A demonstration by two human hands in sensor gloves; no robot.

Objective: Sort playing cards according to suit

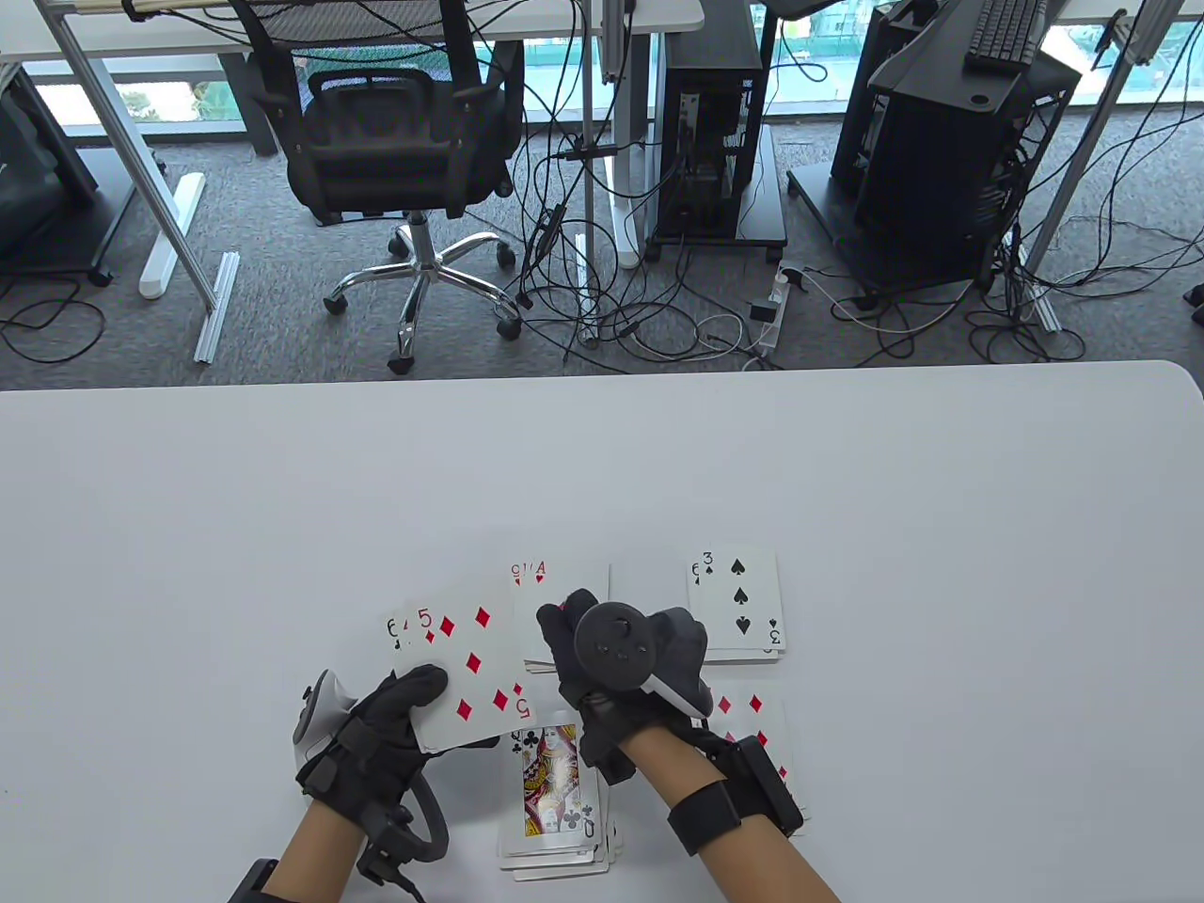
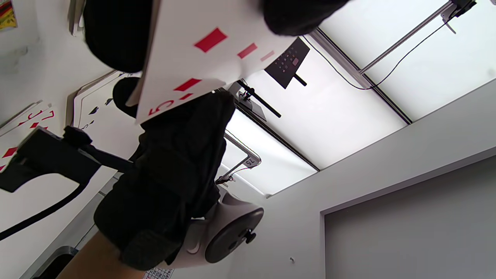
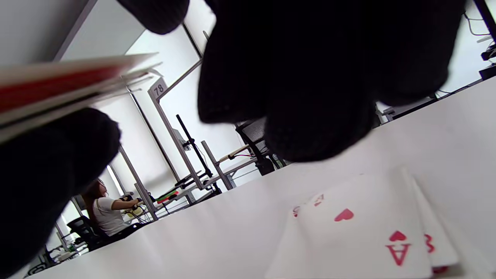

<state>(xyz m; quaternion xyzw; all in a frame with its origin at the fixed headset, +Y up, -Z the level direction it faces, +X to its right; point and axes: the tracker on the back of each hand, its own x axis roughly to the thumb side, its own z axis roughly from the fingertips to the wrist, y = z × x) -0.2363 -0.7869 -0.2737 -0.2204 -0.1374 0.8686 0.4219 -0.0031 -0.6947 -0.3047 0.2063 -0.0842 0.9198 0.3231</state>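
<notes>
Table view shows the sort well under way on the white counter (image 1: 282, 489): a hearts pile (image 1: 564, 583) with an ace on top at the back, a spades pile (image 1: 743, 602) topped by the three to its right, a clubs pile (image 1: 555, 790) with the queen showing near the front edge, and a diamonds pile (image 1: 757, 715) mostly hidden under the right wrist.

The left hand (image 1: 376, 734) holds the remaining fan of cards up off the counter, thumb pressed on the face of the five of diamonds (image 1: 466, 673), fingers curled beneath. Behind the five, a black six and another red card peek out.

The right hand (image 1: 602, 658) hovers low over the near edge of the hearts pile, just beside the fan. Its fingers are bent downward, but the tracker hides them from above and the right wrist view shows only dark fingertips above the ace; I cannot tell whether its grip is closed on anything, though nothing is visibly in it.

By my reading, the step in hand is taking the next card. The five should be drawn off the fan by the right hand and carried right and toward the front to the diamonds pile, which means moving that wrist clear first and sliding off only the top card.
</notes>
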